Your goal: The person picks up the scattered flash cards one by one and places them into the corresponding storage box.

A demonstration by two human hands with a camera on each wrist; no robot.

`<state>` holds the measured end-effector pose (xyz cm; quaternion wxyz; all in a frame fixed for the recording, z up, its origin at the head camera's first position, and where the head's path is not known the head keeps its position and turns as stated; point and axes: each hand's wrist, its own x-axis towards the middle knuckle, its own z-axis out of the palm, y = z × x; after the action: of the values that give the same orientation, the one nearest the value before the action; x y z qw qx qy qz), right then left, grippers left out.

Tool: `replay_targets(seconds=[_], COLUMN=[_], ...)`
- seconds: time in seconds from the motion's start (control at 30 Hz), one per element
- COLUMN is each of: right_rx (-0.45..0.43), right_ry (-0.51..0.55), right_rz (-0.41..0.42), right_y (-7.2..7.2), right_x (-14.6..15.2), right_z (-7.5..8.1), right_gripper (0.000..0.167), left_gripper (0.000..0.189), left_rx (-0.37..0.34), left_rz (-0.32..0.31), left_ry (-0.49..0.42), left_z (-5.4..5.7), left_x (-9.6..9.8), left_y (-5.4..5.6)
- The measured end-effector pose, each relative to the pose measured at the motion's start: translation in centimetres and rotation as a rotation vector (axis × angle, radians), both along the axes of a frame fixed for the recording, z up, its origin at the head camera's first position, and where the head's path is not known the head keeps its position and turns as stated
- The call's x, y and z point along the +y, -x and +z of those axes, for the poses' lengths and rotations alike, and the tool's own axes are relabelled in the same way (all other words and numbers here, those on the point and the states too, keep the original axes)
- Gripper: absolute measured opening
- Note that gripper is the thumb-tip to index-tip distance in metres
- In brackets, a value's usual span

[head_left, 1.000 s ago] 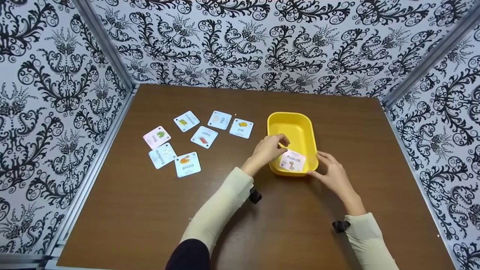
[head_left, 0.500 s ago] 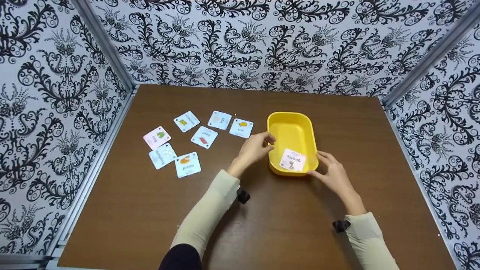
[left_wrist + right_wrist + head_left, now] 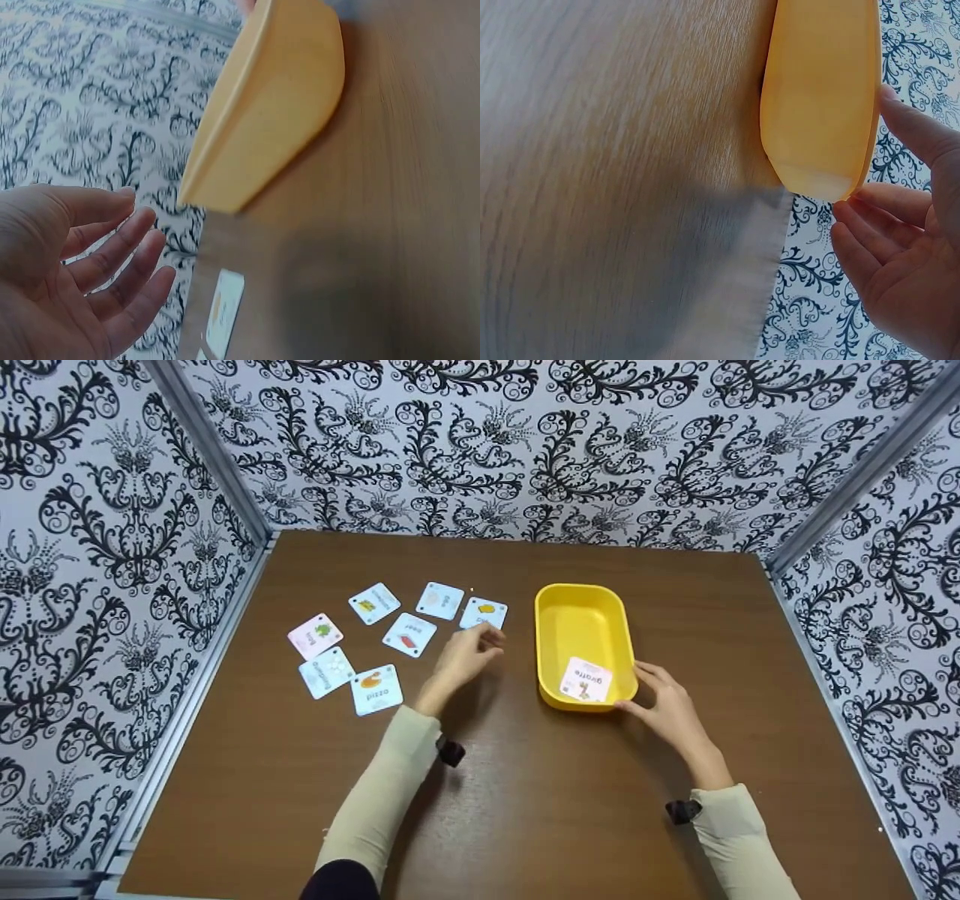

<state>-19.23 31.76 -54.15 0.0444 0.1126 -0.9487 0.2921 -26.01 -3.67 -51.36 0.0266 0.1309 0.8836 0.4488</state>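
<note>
My left hand [image 3: 466,658] is over the table just below the card with a yellow picture [image 3: 484,609], partly covering it. Its fingers are loosely bent and hold nothing, as the left wrist view also shows. My right hand [image 3: 666,705] holds the near right corner of the yellow plastic tray [image 3: 628,641] between thumb and fingers. Inside the tray lies a pink giraffe card [image 3: 586,680]. In the right wrist view the thumb and fingertips touch the tray's rim [image 3: 874,112].
Left of the tray lie several picture cards: a beef card [image 3: 409,634], an egg card [image 3: 440,600], a sandwich card [image 3: 374,604], a pink frog card [image 3: 315,637], a dumpling card [image 3: 327,672] and a pizza card [image 3: 377,690]. Patterned walls [image 3: 480,450] surround the brown table [image 3: 540,795].
My left hand let go of the giraffe card, which now lies in the tray, and moved left to the nearest card. The right hand and tray stayed in place.
</note>
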Motion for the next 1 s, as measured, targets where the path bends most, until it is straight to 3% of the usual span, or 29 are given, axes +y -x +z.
replay_targets(seconds=[0.6,0.83,1.0], right_rx=[-0.029,-0.025,-0.047], right_ry=[0.011,-0.001,0.005], right_rz=[-0.001,0.001,-0.002], right_y=[0.0,-0.1,-0.1], right_x=[0.0,0.0,0.0], right_z=[0.0,0.1,0.1], right_gripper=[0.074,0.076,0.077], left_gripper=[0.019,0.02,0.022], left_rx=[-0.012,-0.043,-0.064], left_rz=[0.192,0.268,0.29], left_ry=[-0.009,0.058,0.072], left_z=[-2.8,-3.6,-4.0], left_x=[-8.5,-11.6,-13.4], left_y=[-1.1,-1.7,-2.1])
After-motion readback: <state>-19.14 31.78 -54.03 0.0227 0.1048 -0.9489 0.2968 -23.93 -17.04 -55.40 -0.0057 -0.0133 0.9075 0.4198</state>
